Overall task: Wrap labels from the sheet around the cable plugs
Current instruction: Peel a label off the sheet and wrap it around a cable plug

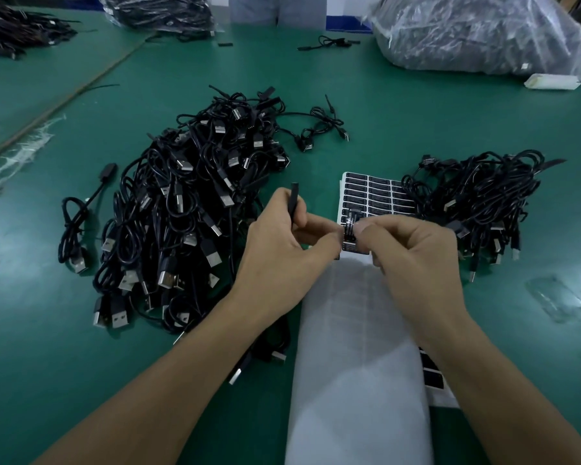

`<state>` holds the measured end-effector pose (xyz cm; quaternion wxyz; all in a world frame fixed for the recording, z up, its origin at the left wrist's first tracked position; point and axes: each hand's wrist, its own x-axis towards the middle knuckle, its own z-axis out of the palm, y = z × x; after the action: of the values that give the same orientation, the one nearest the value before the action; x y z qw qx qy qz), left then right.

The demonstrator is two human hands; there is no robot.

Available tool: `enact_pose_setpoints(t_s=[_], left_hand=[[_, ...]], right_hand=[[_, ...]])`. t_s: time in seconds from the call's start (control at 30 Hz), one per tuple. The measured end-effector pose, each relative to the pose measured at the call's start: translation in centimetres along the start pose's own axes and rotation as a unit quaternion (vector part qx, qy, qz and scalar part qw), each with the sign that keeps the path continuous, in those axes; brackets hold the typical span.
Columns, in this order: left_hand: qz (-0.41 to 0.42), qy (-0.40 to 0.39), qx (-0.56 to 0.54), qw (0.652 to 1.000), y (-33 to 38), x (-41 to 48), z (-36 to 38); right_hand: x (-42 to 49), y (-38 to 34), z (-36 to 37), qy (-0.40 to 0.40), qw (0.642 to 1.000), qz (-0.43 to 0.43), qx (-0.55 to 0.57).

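We look down on a green table (399,122) where two bare forearms reach in from the bottom edge. The left hand (282,250) is curled round a slim black plug (294,199), whose end stands up above the knuckles. We judge it is held upright so the fingertips stay free to help with the wrapping.

The right hand (413,256) pinches a small glossy black label (350,223) between thumb and forefinger. The left fingertips meet it there, so both hands come together just above the near edge of the label sheet (373,196). The sheet lies flat right behind the hands, probably so each label is within easy reach.

A big heap of black cables (188,209) lies to the left. A smaller heap (477,209) lies to the right, overlapping the sheet's right edge. We cannot tell which heap is finished. A long white paper (356,347) runs under the wrists toward us.

The print on the labels is too small to read. The fingertips hide whether the label already sits on a cable. At the far edge, a clear plastic bag (477,31) is cut off by the frame.
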<state>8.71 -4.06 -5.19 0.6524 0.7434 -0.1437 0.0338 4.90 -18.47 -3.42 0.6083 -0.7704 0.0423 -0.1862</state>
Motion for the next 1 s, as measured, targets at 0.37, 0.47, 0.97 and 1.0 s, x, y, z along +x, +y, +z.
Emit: enact_pose_setpoints(t_s=[0.37,0.47,0.97,1.0], left_hand=[[-0.001,-0.012,0.006,1.0,0.35,0.07,-0.22],[-0.005,-0.013,0.006,1.0,0.52,0.06,-0.22],[0.0,-0.029,-0.021,0.999,0.74,-0.31,0.02],[0.003,-0.044,-0.015,0.999,0.69,-0.35,-0.03]], right_hand=[[0.11,0.43,-0.02,-0.024,1.0,0.005,0.014],[0.06,0.68,-0.05,-0.009,1.0,0.015,0.006],[0.18,0.47,-0.31,0.049,0.996,-0.046,0.057],[0.15,0.35,-0.34,0.051,0.995,-0.051,0.062]])
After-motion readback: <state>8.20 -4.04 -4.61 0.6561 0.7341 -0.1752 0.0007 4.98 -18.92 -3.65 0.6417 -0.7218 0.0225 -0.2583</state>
